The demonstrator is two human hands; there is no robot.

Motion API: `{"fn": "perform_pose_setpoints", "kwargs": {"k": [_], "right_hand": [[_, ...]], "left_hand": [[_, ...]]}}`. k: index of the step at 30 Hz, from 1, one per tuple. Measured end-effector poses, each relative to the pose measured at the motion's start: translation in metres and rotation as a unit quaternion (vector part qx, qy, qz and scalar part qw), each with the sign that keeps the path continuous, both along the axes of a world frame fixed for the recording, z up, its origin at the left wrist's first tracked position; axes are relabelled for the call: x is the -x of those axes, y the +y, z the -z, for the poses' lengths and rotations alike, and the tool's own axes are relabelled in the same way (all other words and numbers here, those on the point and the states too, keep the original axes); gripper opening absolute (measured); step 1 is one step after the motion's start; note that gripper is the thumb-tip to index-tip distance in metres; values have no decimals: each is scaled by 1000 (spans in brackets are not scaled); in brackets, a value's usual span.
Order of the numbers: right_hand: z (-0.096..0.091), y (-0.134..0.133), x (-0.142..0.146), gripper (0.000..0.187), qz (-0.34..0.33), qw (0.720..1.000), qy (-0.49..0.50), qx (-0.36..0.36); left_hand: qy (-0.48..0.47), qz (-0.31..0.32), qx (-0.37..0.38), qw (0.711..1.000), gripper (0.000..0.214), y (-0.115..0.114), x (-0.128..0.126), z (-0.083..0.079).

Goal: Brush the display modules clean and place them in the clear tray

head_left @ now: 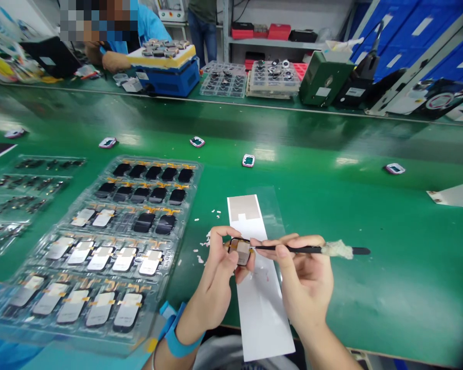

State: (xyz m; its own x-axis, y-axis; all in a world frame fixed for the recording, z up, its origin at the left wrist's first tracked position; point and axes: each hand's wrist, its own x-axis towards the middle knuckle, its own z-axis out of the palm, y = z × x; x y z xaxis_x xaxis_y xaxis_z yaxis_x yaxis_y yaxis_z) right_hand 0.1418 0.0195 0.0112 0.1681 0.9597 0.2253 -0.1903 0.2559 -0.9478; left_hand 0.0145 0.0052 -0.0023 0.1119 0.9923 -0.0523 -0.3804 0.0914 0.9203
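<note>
Left hand (218, 267): fingers pinching small screen module (239, 253) above white strip (263, 313). Right hand (310, 272): fingers gripping slim black tool (308, 250), tip at module's right edge. Module seems mid-work; tray (171, 259) left has light modules near, dark far; which finished, cannot tell. More room right, desk (374, 221) edge near.

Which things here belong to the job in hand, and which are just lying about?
Likely in use:
flat part, left hand
black tool, right hand
white strip
parts tray

Probably lying about:
blue box
green box
red box
</note>
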Motion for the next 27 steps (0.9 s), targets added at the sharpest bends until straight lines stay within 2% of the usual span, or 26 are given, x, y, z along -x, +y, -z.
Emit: {"fn": "perform_pose_setpoints", "kwargs": {"k": [9,17,27], "right_hand": [[0,0,1,14,20,1000,-8,-3],[0,0,2,13,23,999,-29,-27],[1,1,2,16,15,999,-9,-48]], "left_hand": [[29,-17,-13,999,14,-2,-2,3],[23,-21,-10,999,15,-2,-3,2],[15,-30,-14,999,12,0,-5,3]]}}
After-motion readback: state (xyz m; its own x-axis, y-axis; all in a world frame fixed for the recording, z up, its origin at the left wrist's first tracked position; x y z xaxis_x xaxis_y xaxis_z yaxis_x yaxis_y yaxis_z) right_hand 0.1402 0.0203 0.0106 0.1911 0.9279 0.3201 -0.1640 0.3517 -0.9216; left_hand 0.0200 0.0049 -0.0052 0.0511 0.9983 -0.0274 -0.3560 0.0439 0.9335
